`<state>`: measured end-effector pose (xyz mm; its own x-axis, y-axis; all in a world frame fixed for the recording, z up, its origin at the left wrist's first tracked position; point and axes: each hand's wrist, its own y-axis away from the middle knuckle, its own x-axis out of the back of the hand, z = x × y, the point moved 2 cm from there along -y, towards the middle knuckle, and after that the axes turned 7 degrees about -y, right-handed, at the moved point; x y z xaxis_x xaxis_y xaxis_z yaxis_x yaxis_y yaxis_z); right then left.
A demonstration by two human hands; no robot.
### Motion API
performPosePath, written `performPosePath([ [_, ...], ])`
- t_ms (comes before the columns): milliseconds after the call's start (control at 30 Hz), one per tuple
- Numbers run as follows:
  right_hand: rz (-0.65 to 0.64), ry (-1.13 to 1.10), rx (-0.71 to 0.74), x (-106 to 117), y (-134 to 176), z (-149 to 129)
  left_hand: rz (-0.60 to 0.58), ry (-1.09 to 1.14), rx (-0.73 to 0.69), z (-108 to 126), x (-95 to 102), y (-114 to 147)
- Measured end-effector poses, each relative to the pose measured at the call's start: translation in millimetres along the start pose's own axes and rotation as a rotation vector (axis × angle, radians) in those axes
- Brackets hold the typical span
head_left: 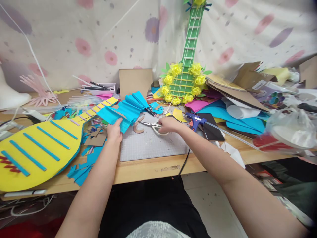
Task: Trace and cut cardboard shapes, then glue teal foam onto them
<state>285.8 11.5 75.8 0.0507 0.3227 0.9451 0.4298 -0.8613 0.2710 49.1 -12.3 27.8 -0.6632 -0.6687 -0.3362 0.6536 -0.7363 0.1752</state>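
Observation:
My left hand [114,130] pinches the near edge of a creased, folded sheet of blue paper [132,110], which spreads up and to the right over the mat. My right hand [169,124] is closed on the handle of a pair of scissors [156,130] with pale loops. Their blades point left, close to the blue paper. Just by the blade tips, a curved brown cardboard piece [137,127] lies on the grey cutting mat [151,145]. A blue glue gun [196,121] rests right of my right hand.
A yellow paper lute-like shape [49,145] fills the left side, beside blue paper scraps [83,170]. At the back stands a green paper guitar [188,66] with yellow flowers. Cardboard [235,91], a dark tablet-like slab [213,127] and a plastic-bagged tub [284,135] crowd the right.

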Motion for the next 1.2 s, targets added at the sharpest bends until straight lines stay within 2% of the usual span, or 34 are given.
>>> performPosePath([
  [133,-0.009,-0.241,0.035,9.5,3.4,11.5,-0.01,0.045,-0.013,-0.9,-0.3,-2.8],
  [233,0.022,-0.427,0.101,8.6,7.0,11.0,0.001,0.064,-0.005,-1.4,-0.6,-3.7],
  [333,0.033,-0.434,0.124,2.3,9.9,2.3,0.027,0.09,0.028,0.0,-0.5,-3.8],
  [500,-0.18,-0.32,0.206,-9.0,11.1,-16.5,0.06,0.127,0.061,4.7,-1.5,0.0],
  [633,-0.181,-0.349,0.196,-7.2,2.9,-29.5,0.09,0.093,0.042,5.2,-2.6,5.8],
  [767,-0.207,-0.493,0.221,-3.0,-7.9,-38.6,0.039,0.088,-0.001,3.0,-5.1,9.3],
  [1000,-0.395,-0.891,0.252,-7.3,-13.6,-41.8,0.024,0.092,-0.001,2.3,-7.4,12.9],
  [1200,-0.488,-0.984,0.257,-9.3,-15.6,-37.5,0.025,0.063,0.007,4.0,-7.4,14.3],
])
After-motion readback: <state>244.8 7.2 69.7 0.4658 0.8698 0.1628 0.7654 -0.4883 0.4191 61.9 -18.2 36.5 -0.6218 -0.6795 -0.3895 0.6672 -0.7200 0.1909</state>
